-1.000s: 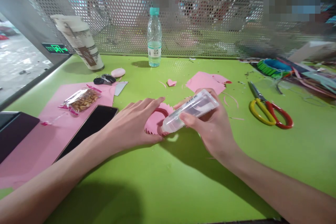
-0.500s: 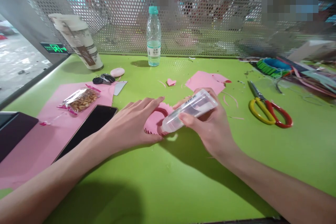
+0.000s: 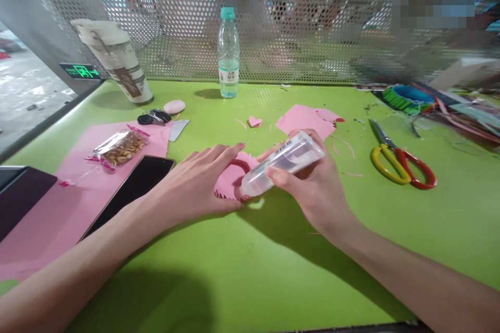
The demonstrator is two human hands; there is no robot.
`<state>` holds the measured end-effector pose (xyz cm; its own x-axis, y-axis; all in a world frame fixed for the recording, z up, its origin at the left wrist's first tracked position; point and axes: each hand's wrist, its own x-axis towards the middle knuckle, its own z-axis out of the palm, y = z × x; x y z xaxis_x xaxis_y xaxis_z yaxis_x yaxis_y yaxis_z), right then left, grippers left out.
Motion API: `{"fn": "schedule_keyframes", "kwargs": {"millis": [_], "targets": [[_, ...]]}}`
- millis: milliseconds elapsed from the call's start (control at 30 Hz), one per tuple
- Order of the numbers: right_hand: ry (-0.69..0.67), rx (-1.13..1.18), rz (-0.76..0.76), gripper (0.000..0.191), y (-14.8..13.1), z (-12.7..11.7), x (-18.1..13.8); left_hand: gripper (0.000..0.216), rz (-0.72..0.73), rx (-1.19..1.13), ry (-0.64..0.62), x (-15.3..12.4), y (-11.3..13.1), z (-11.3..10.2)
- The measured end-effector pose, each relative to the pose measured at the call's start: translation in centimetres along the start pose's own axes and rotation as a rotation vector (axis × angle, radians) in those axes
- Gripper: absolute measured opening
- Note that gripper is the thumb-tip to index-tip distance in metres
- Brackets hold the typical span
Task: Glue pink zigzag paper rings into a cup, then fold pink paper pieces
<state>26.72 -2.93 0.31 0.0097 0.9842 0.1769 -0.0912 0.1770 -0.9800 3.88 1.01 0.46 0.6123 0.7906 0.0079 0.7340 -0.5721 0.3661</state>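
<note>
My right hand [image 3: 312, 187] is wrapped round a clear glue bottle [image 3: 282, 164], tilted with its tip down on a pink paper piece with a zigzag edge [image 3: 229, 182]. A red ring shape [image 3: 239, 165] lies on that paper. My left hand [image 3: 195, 182] rests flat on the paper's left side, fingers stretched out, pressing it to the green table [image 3: 250, 260].
Yellow and red scissors [image 3: 398, 161] lie to the right. Pink paper scraps [image 3: 304, 119] and a small pink heart [image 3: 254, 122] sit behind. On the left are a phone [image 3: 133, 187], a snack bag [image 3: 121, 146] and a pink sheet [image 3: 58, 203]. A water bottle [image 3: 228, 54] stands at the mesh wall.
</note>
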Motion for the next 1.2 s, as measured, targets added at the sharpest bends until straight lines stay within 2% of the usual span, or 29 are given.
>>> {"fn": "schedule_keyframes", "kwargs": {"millis": [500,1200], "targets": [[-0.003,-0.104,-0.127,0.044,-0.19,-0.26,-0.01,0.104,-0.047,-0.004,-0.022,-0.04,0.40,-0.44],[0.012,-0.091,-0.068,0.045,-0.38,-0.87,0.40,0.101,-0.006,-0.010,0.009,0.06,-0.04,-0.01]]}}
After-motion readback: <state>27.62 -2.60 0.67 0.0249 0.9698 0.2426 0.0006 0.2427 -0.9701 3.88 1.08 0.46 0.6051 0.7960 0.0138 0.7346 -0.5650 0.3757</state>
